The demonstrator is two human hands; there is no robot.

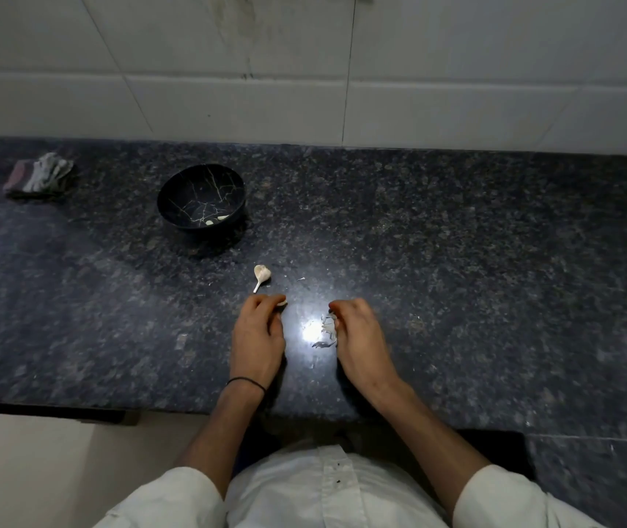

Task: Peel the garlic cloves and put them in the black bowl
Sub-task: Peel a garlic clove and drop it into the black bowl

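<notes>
Head view, looking down. White tiled wall (456, 70) behind a dark speckled stone countertop (494, 280). Both of the person's forearms reach onto the near edge. The left hand (258, 337), with a thin black band (247, 383) at the wrist, has its fingers curled and pinches a garlic clove (282, 302), which protrudes at the fingertips. The right hand (361, 337) lies apart from it, fingers curled downward; whether it holds anything cannot be told. The black bowl (190, 184) stands well beyond the left hand, toward the wall. A folded cloth (39, 175) lies far left. A stemmed garlic piece (262, 273) rests just beyond the left fingertips. Loose garlic skins (327, 328) lie against the right hand's thumb side. Pale peeled cloves (217, 219) lie in the bowl's bottom.
</notes>
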